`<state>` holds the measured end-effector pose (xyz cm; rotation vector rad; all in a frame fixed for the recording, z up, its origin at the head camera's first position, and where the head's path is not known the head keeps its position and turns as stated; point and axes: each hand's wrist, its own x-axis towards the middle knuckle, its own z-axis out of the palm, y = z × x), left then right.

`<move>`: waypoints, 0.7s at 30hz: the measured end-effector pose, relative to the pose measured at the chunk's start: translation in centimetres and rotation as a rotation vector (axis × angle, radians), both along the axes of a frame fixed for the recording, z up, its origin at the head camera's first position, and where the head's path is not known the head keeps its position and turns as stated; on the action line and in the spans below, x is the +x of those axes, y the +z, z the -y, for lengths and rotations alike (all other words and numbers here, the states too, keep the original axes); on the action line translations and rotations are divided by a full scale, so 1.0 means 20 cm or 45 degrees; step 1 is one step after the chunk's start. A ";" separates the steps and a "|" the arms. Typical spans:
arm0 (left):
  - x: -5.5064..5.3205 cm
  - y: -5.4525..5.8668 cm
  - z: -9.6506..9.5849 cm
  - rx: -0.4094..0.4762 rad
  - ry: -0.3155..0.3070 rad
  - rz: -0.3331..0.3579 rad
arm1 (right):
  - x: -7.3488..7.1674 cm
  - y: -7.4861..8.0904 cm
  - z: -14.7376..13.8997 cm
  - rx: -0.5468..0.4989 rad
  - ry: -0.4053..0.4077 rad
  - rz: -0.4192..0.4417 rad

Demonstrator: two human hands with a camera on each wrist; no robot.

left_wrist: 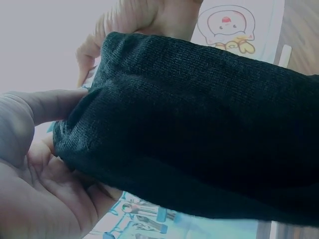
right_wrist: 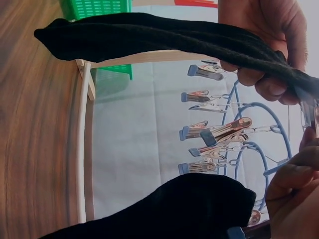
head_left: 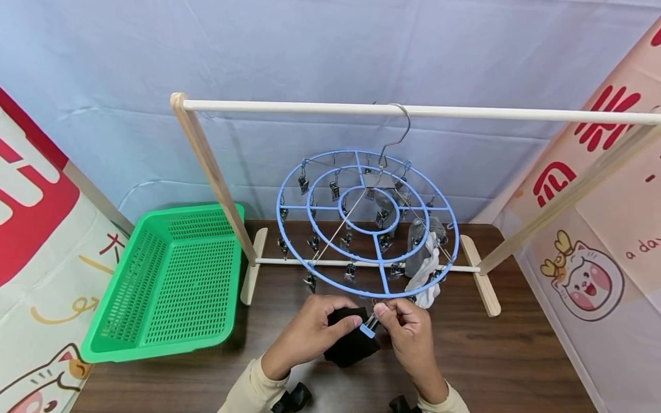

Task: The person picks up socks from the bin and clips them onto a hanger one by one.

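A black sock (head_left: 351, 351) hangs from my left hand (head_left: 315, 324), which pinches its upper edge between thumb and fingers. Blue tips of a metal clip (head_left: 368, 329) meet that edge, and my right hand (head_left: 411, 332) pinches the clip's handles. In the left wrist view the knitted sock (left_wrist: 174, 124) covers most of the clip. The clip is at the front rim of a round blue drying hanger (head_left: 338, 285). Lower in the right wrist view, more black fabric (right_wrist: 199, 204) stands close to a blue-tipped clip (right_wrist: 237, 233).
The hanger hangs by its metal hook (head_left: 408, 123) from a white rail (head_left: 289, 107) on a wooden stand. Grey (head_left: 415, 261) and white socks (head_left: 427, 281) hang at its right. Several clips dangle from the rings. A green basket (head_left: 160, 347) stands left on the brown table (head_left: 516, 367).
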<state>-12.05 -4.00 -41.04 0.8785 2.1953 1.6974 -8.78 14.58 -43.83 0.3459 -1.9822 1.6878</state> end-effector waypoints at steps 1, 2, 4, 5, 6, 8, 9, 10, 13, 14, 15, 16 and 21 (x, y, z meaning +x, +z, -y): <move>0.00 0.00 0.00 0.003 0.001 -0.001 | 0.00 0.00 0.00 0.002 -0.001 0.003; 0.00 0.00 0.00 0.005 0.001 -0.001 | 0.00 0.00 0.00 0.003 -0.002 0.008; 0.00 -0.01 0.00 0.005 0.002 0.002 | 0.01 0.00 -0.01 0.006 -0.004 0.019; 0.00 -0.01 -0.01 -0.001 0.005 0.003 | 0.01 0.00 -0.01 0.005 -0.003 0.025; 0.00 -0.01 -0.01 -0.006 0.006 0.004 | 0.01 0.00 -0.01 0.008 -0.006 0.026; 0.00 -0.02 0.00 -0.015 0.008 0.006 | 0.01 -0.01 -0.01 0.005 -0.009 0.027; 0.00 -0.03 0.00 -0.019 0.008 0.001 | 0.01 -0.01 -0.01 0.008 -0.010 0.020; 0.00 -0.03 0.00 -0.021 0.007 -0.007 | 0.01 -0.01 -0.01 0.012 -0.013 0.017; -0.01 -0.05 0.01 -0.024 0.002 -0.062 | 0.01 -0.01 0.00 0.045 -0.014 0.012; -0.01 -0.05 0.02 -0.035 0.006 -0.095 | 0.01 -0.01 0.00 0.050 0.000 0.006; -0.01 -0.06 0.03 -0.051 0.012 -0.132 | 0.01 -0.01 0.00 0.061 0.014 -0.004; -0.02 -0.06 0.03 -0.068 0.022 -0.170 | 0.01 -0.01 0.00 0.068 0.025 -0.007; -0.02 -0.08 0.06 -0.174 0.081 -0.320 | 0.00 -0.02 0.00 0.123 0.034 -0.021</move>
